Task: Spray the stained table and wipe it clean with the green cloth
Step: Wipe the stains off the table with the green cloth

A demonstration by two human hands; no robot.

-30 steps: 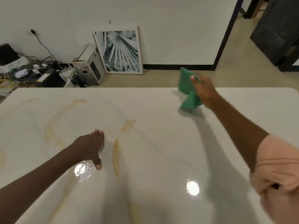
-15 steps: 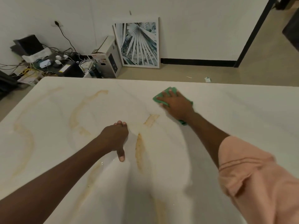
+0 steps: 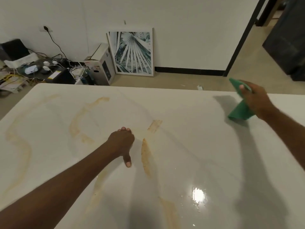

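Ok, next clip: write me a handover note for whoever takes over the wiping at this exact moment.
Left hand: fingers rest on the table mid-surface, holding nothing.
Right hand: grips the green cloth at the far right edge, lifted, cloth hanging.
Done: the surface shines wet near the front.
Left: brown stains beside the left hand, more streaks to the left and front. No spray bottle in view.

Beyond the left hand [image 3: 121, 141], a framed palm-leaf print [image 3: 132, 52] is leaned on the floor against the white wall [image 3: 181, 30]. A cardboard box [image 3: 100, 63] is stood just left of the print. Farther left, a tangle of cables and chargers [image 3: 41, 68] is spread, with a black cord plugged into a wall socket [image 3: 44, 28]. Above the right hand [image 3: 254, 100] a black door frame [image 3: 244, 35] is seen. A small white scrap [image 3: 200, 87] is seen on the floor to that hand's left.
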